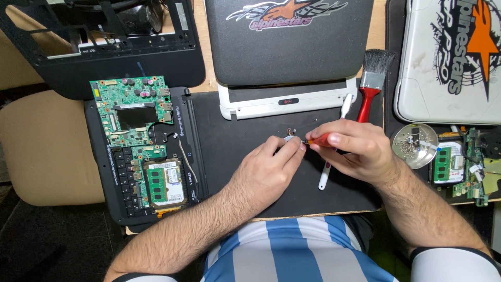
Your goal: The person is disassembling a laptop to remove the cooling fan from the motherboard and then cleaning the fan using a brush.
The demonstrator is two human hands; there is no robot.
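The left hand has its fingertips pinched shut on a small pale part with thin coloured wires, which peeks out just above and between the two hands; most of it is hidden by the fingers, so its shape cannot be told. The right hand is curled closed around a red-handled screwdriver, whose tip points left and meets the small part right at the left fingertips. Both hands rest over a black mat. Under the right hand lies a white plastic pry stick, running from the mat's lower middle up toward a red-handled brush. To the right sits a round metal dish with small screws. Well to the left, a green circuit board lies on an opened black laptop base.
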